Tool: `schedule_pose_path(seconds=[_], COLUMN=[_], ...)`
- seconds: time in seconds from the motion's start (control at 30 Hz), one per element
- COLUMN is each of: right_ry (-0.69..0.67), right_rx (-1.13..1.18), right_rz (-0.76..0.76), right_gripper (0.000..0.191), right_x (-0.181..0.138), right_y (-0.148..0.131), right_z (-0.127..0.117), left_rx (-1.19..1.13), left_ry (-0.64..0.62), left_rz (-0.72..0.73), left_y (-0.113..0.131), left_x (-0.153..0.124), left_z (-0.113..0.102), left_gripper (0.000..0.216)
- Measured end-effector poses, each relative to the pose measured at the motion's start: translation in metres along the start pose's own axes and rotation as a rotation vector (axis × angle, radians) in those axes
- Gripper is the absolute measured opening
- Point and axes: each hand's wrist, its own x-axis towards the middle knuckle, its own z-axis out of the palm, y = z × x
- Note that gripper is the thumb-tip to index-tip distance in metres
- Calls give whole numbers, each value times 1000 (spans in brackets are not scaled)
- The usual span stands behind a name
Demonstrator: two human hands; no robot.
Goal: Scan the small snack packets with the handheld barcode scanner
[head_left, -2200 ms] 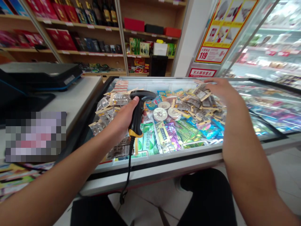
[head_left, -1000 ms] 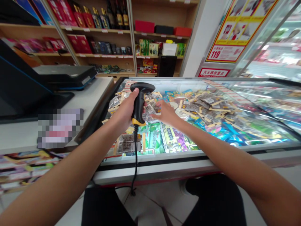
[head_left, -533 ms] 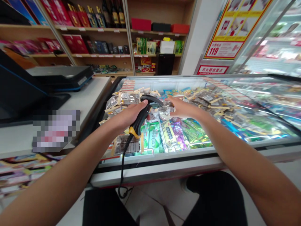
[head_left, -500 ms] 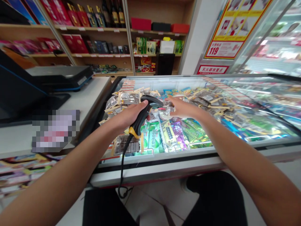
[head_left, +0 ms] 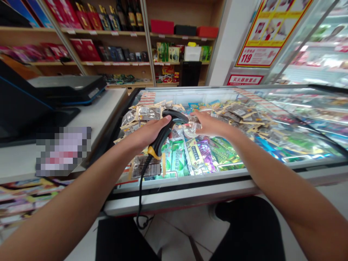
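A black barcode scanner with yellow trim is in my left hand. My left fingers are wrapped around its handle, the thumb on top. Its head points right, towards my right hand. Between the thumb and fingers of that hand is a small clear plastic packet with a red mark; its contents are too blurred to name. Both hands are over a glass-topped freezer case. Below them lie green packs, a purple pack and several brown packets.
The scanner's black cable hangs over the case's front edge. At left, a counter bears a scale, a dark screen stand and a pixelated item. Shelves with bottles and boxes stand behind; a pillar rises at the back.
The scanner and both hands keep almost the same place. The clear packet has tilted slightly in my right hand, and the whole view has shifted a little.
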Motion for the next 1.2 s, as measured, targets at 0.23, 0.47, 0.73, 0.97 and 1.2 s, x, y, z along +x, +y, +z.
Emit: schedule_pose_path(seconds=[0.23,0.47,0.73,0.97,1.2], right_ry=[8,126,168,342,355], right_rx=[-32,-38,-128,-120,-328], right_rz=[50,11,9,142,482], right_gripper=[77,73,72,64,51], right_x=[-1,-2,-3,-4,-9], right_y=[-1,3,6,22,66], right_z=[2,1,-9,-31,-45], left_rx=[-21,-64,-46,-223,-309], left_ry=[20,17,15,42,74], left_rz=[13,22,24,70,82], left_y=[11,11,11,12,14], left_x=[-11,-12,-13,-13,-11], left_z=[1,0,0,2,4], left_gripper=[55,56,58,49,48])
